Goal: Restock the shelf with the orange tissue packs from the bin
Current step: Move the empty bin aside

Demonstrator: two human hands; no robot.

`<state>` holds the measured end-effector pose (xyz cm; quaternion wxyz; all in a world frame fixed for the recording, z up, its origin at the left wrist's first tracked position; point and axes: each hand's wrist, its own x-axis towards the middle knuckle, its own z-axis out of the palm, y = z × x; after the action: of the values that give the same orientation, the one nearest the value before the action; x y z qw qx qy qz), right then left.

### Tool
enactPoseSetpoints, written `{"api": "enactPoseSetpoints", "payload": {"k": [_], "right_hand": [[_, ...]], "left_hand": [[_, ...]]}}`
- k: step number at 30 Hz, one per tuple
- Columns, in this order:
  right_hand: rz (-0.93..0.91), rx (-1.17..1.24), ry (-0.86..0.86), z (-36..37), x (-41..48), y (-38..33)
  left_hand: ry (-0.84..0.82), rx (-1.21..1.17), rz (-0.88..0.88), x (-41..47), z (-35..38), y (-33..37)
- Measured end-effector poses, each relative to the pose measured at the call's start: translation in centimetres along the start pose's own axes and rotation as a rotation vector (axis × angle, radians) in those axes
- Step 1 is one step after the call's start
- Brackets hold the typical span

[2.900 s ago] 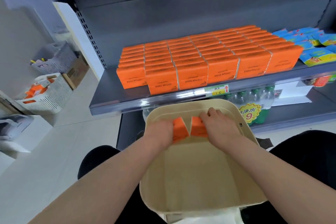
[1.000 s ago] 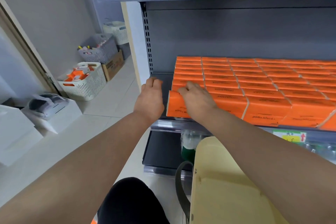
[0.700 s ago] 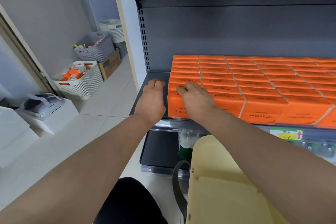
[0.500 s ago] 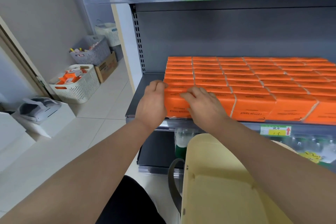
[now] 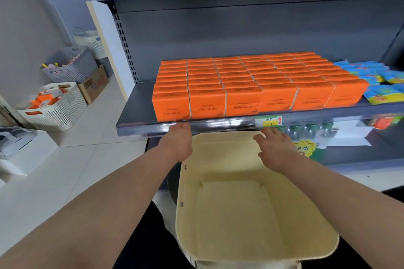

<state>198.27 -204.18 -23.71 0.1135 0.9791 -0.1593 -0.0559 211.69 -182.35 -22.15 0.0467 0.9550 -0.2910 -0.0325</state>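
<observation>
Left hand (image 5: 177, 144), right hand (image 5: 276, 149), both empty and slack mid-frame; a bump could topple front orange tissue packs (image 5: 242, 102).

Blue packets (image 5: 380, 81) are seen at the right edge. At the left, a white basket (image 5: 54, 113), a grey basket (image 5: 70, 67) and a cardboard box (image 5: 94, 85) are placed.

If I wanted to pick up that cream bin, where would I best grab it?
Probably take the cream bin by the rims of its two long sides, left hand and right hand coming down from above. It is wide and open-topped, and its thin upright walls leave a lip to curl fingers over.
</observation>
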Motion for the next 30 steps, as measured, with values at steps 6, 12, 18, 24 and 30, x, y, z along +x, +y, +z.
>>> {"api": "enactPoseSetpoints", "payload": {"k": [6,12,18,24,30], "right_hand": [[0.192,-0.015,-0.214,3.7,-4.7,2.6],[0.173,-0.016,-0.167,6.7,-5.2,3.3],[0.124,-0.003,-0.136,7.9,-5.4,3.7],[0.097,0.018,-0.125,7.8,-5.4,4.5],[0.064,0.103,-0.101,7.0,-5.7,3.5]], "left_hand": [[-0.191,0.146,-0.058,-3.1,4.5,2.8],[-0.157,0.113,-0.101,-3.9,6.1,4.4],[-0.198,0.013,-0.171,-4.5,6.3,5.1],[-0.173,-0.033,-0.26,-5.2,6.3,5.9],[-0.14,-0.055,-0.333,-7.0,6.8,7.2]]}}
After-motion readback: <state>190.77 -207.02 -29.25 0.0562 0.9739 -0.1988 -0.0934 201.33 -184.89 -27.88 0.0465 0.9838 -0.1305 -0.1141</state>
